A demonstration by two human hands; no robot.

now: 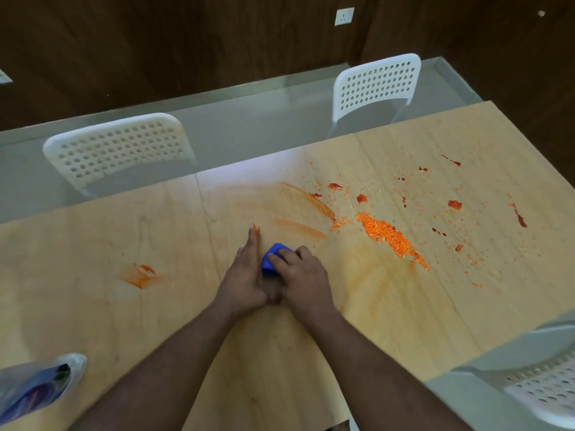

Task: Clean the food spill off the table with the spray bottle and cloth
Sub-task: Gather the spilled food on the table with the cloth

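Note:
A folded blue cloth (pixel 270 258) lies on the light wooden table (pixel 373 321) near its middle. My right hand (pixel 303 275) presses down on it with curled fingers. My left hand (pixel 245 272) stands on edge right beside the cloth, fingers straight and together, touching the table. An orange pile of crumbs (pixel 389 236) lies to the right of the cloth, with red sauce spots (pixel 454 204) scattered beyond it. Orange smear streaks (pixel 306 202) run just above the cloth. A small orange smear (pixel 141 275) sits at the left. The spray bottle (pixel 34 387) stands at the bottom left, blurred.
Two white perforated chairs (pixel 118 150) (pixel 376 85) stand at the table's far side. A third white chair (pixel 547 390) is at the near right corner. Grey floor and a dark wooden wall lie beyond.

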